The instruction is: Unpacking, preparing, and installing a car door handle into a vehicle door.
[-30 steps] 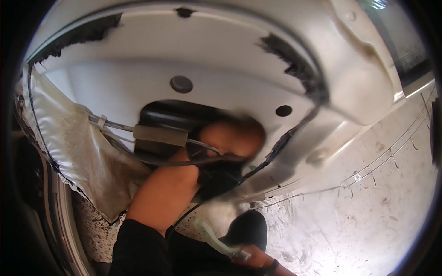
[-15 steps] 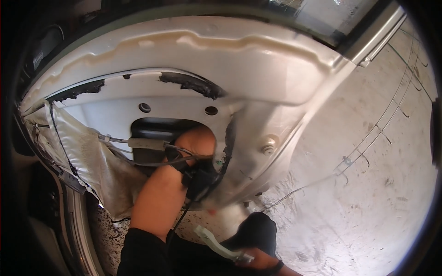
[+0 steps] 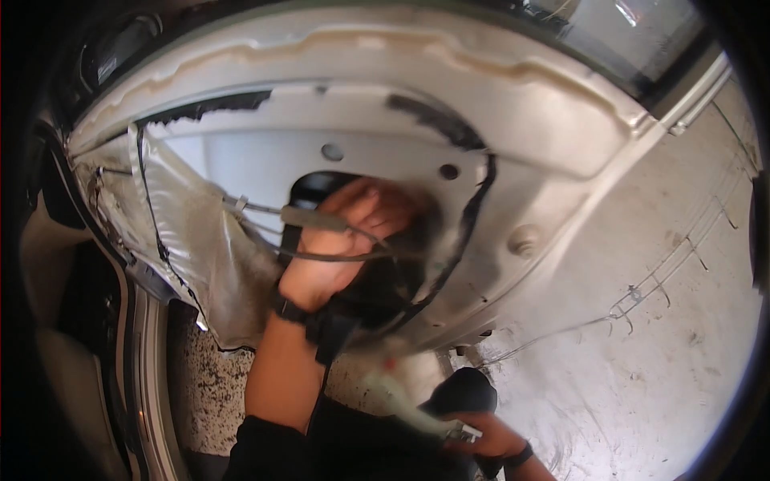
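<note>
The bare inner side of a silver car door (image 3: 473, 96) stands before me. My left hand (image 3: 365, 212) is at its dark cutout (image 3: 311, 189), with a black band around the wrist. Its fingers point right and are smeared by motion; whether they grip anything is unclear. A cable with a grey-brown sleeve (image 3: 313, 219) crosses in front of this hand. Low on the right, my right hand (image 3: 485, 435) is closed around the metallic end of a pale green, curved handle-like piece (image 3: 413, 415). The far end of that piece is blurred.
A peeled silvery liner sheet (image 3: 192, 216) hangs at the door's left, edged with black sealant. Black sealant (image 3: 473, 224) also curves right of the cutout. Beyond the door lies a stained pale floor (image 3: 601, 385) with a thin wire rack (image 3: 662, 284). The door sill (image 3: 144, 377) runs lower left.
My left hand, hidden inside the door before, has come partly back out of the cutout and now shows. The view has shifted, moving the door rightward. My right hand keeps the pale piece.
</note>
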{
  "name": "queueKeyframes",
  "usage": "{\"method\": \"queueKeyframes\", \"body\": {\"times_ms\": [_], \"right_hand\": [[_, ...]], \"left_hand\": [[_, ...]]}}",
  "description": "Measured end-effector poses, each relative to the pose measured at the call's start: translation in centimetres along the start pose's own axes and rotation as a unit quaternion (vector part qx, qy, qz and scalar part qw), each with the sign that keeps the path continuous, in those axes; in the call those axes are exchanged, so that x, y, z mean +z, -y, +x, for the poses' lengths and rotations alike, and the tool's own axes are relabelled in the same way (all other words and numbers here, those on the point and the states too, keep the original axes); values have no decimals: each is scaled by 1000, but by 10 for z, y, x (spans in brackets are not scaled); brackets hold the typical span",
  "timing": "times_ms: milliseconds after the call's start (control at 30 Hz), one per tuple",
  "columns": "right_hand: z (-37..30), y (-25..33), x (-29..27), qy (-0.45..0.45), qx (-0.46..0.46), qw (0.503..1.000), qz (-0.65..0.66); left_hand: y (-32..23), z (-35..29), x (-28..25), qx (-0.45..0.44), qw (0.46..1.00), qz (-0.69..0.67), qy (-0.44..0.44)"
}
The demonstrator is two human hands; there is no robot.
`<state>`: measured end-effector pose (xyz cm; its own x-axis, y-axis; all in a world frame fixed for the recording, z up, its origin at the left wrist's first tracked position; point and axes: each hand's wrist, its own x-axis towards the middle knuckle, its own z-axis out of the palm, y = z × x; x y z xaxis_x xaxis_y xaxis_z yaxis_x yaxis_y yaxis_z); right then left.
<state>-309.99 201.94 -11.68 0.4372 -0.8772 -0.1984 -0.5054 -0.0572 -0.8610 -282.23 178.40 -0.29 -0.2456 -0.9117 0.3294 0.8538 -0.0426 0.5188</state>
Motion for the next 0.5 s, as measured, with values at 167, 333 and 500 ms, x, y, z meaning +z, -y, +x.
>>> {"method": "queueKeyframes", "body": {"times_ms": [167, 333, 500], "right_hand": [[32, 46, -33, 44, 1, 997, -59], [81, 98, -48, 88, -13, 988, -123], [116, 123, -45, 100, -31, 992, -71]], "left_hand": [[-17, -133, -42, 135, 798, 587, -25], [4, -182, -22, 146, 528, 826, 134], [17, -194, -67, 189, 488, 840, 143]]}}
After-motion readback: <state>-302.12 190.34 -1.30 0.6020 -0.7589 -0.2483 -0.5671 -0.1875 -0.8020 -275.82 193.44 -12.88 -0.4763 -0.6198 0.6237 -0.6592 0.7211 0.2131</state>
